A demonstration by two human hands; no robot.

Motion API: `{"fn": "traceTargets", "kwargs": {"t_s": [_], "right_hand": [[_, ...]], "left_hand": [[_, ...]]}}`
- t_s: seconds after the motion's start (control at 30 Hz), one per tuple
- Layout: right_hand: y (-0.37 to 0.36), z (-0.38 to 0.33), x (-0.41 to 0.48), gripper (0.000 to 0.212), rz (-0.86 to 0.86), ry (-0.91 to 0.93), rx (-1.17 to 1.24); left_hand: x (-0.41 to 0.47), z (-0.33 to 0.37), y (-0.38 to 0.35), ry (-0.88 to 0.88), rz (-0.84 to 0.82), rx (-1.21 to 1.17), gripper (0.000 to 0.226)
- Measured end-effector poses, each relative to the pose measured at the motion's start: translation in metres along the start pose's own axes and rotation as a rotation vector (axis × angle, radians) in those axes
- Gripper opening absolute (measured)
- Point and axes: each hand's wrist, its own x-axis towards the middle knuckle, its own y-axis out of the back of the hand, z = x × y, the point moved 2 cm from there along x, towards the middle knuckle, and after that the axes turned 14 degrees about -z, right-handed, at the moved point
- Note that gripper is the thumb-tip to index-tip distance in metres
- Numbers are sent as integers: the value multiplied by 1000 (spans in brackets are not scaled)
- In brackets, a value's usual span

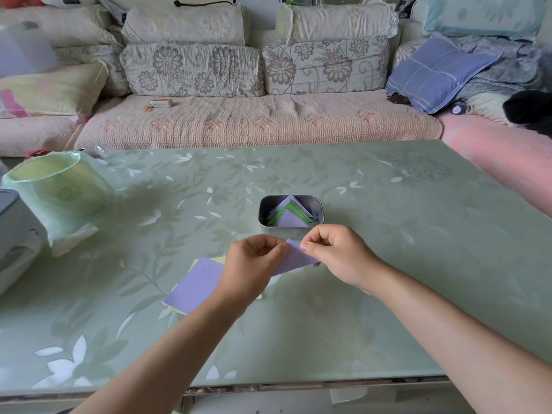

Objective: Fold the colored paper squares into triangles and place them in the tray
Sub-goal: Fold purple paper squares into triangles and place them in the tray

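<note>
Head view: both hands are meeting above the middle of the table (pixel 388 264), holding one purple paper square (pixel 296 258) lifted off the surface. The left hand (pixel 254 264) is pinching the sheet's left edge, its fingers curling inward. The right hand (pixel 337 253) is pinching the upper right edge between the thumb and curled fingers. The sheet is tilting between them; whether a crease is forming cannot be told.

Just beyond the hands, the metal tray (pixel 264 215) is sitting on the table. Folded triangles (pixel 291 220), purple and green, are lying stacked inside it, their apexes pointing away from the person.

A stack of unfolded squares (pixel 194 283) is lying flat on the table, partly under the left wrist. A purple sheet is showing on top and a yellow sheet (pixel 220 259) is peeking out from under it. A pale green cylindrical container (pixel 59 186) is standing at the table's far left. A sofa (pixel 254 124) with floral cushions is running behind the table.
</note>
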Motion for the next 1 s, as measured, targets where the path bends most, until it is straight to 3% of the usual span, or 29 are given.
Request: {"fn": "traceTargets", "kwargs": {"t_s": [0.27,0.63,0.77,1.0], "right_hand": [[-9,2,1,16,25,55,-128],[-12,1,4,29,72,29,-103],[-6,0,3,25,117,28,-38],[5,1,3,27,194,2,-32]], "left_hand": [[-3,2,-5,-106,-92,301,13],[-6,11,-1,-330,27,539,13],[-4,8,6,-331,25,567,19],[2,2,22,-280,-31,619,10]]}}
